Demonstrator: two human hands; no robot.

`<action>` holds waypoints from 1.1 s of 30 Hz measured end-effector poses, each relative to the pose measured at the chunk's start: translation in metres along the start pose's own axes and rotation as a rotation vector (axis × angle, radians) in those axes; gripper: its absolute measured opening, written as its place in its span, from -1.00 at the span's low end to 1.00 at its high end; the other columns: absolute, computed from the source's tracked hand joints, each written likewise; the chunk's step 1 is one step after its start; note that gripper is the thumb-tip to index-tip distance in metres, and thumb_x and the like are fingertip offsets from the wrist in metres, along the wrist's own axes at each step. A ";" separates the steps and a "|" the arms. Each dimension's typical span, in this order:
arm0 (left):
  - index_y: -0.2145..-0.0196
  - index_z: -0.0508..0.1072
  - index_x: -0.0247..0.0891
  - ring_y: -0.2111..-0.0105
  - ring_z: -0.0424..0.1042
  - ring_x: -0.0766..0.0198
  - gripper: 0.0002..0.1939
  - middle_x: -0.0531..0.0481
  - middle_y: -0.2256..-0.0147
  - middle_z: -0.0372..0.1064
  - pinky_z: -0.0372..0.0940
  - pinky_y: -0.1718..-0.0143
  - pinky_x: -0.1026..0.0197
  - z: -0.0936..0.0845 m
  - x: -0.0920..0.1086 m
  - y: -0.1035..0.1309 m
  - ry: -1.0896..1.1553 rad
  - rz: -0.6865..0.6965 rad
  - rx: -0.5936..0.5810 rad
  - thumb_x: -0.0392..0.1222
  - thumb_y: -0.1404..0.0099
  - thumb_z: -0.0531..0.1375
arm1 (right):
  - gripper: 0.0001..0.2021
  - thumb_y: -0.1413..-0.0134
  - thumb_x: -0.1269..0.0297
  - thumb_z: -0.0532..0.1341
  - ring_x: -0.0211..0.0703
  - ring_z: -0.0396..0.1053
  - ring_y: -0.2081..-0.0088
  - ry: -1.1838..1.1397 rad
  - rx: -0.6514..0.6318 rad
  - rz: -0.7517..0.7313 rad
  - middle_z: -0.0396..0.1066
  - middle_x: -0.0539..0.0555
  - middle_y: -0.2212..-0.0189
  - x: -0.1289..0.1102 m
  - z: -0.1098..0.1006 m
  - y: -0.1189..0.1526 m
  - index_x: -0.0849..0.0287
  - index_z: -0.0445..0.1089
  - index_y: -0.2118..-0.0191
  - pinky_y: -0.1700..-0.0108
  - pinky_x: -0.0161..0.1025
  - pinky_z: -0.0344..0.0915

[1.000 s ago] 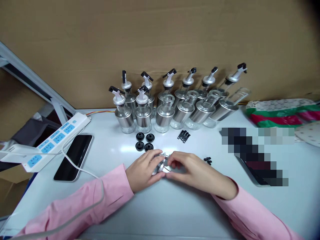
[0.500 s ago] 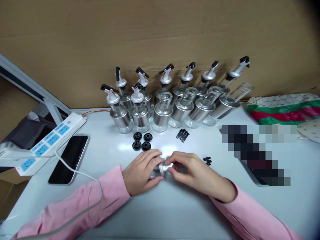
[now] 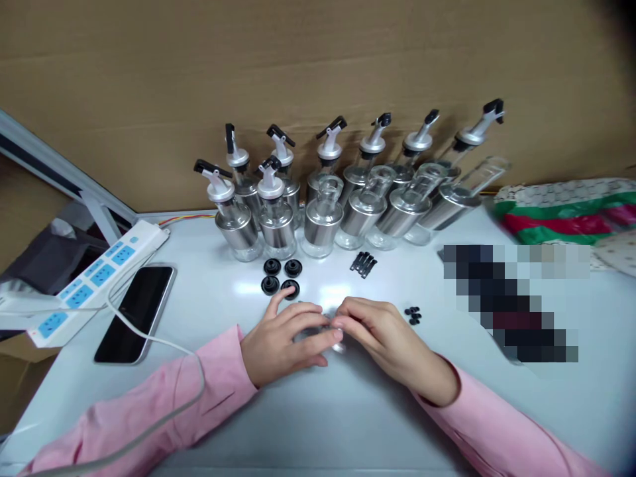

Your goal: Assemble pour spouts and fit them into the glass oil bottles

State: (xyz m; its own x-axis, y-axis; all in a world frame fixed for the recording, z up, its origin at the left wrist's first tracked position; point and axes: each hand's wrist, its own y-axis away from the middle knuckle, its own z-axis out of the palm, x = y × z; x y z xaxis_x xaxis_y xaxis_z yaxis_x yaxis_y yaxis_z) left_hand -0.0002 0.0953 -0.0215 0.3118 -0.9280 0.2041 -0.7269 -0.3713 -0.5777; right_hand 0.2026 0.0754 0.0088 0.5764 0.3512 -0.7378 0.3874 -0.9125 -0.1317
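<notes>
My left hand lies over small silver and clear parts in front of me, its fingers spread and mostly hiding them. A bit of silver metal shows just beyond its fingertips. My right hand is pinched at thumb and index finger, meeting the left fingertips; whatever it holds is hidden. Black round stoppers lie in a small group behind my left hand, one close to its raised finger. Several black levers lie farther back, and small black pieces sit right of my right hand.
Glass bottles with steel bands stand in rows at the back, some topped with silver pourers. A phone and a power strip are on the left, with a white cable across my left sleeve. A colourful bag lies right.
My left fingers have spread and reached toward the right hand. The right fingers have moved off the silver spout they were pinching and now pinch close to the left fingertips.
</notes>
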 end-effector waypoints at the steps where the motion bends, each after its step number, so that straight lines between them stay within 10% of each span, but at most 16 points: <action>1: 0.09 0.30 -0.19 0.12 0.40 0.27 -0.80 0.04 0.23 0.49 -0.08 -0.21 0.02 0.000 0.001 -0.001 0.002 0.002 0.009 -0.09 -0.39 0.04 | -0.57 -0.30 0.06 -0.05 -0.26 0.29 0.54 -0.006 -0.004 -0.005 0.33 -0.01 0.60 -0.002 0.000 0.000 0.15 0.26 0.52 0.45 -0.35 0.18; 11: 0.18 0.23 -0.27 0.22 0.47 0.33 -0.81 0.02 0.33 0.52 -0.09 -0.18 0.04 -0.002 0.002 -0.004 0.026 -0.082 0.132 -0.08 -0.42 -0.01 | -0.90 -0.24 0.33 0.09 -0.25 0.34 0.37 -0.137 0.065 0.007 0.38 0.02 0.41 -0.006 -0.003 0.005 0.20 0.32 0.23 0.28 -0.34 0.24; 28: 0.11 0.32 -0.26 0.19 0.37 0.28 -0.82 0.00 0.30 0.44 0.02 -0.09 0.08 -0.004 0.003 -0.004 0.032 -0.045 0.011 -0.21 -0.41 0.00 | -0.87 -0.27 0.33 0.08 -0.22 0.35 0.39 0.125 0.161 -0.204 0.43 0.03 0.43 -0.002 -0.003 0.000 0.18 0.35 0.24 0.29 -0.24 0.20; 33: 0.13 0.33 -0.28 0.23 0.36 0.28 -0.80 0.00 0.32 0.44 0.03 -0.08 0.08 -0.004 0.005 -0.004 0.064 -0.064 0.031 -0.19 -0.42 -0.02 | -0.81 -0.26 0.26 0.07 -0.12 0.39 0.25 0.232 0.117 -0.249 0.41 0.16 0.24 0.007 -0.037 0.002 0.14 0.39 0.31 0.21 -0.19 0.30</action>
State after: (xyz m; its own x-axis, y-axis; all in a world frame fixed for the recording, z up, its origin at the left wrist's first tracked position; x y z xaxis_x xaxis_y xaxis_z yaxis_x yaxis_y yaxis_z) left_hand 0.0019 0.0917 -0.0146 0.3171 -0.9027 0.2909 -0.6872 -0.4301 -0.5855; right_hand 0.2339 0.0840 0.0275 0.6278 0.5923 -0.5051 0.4597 -0.8057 -0.3734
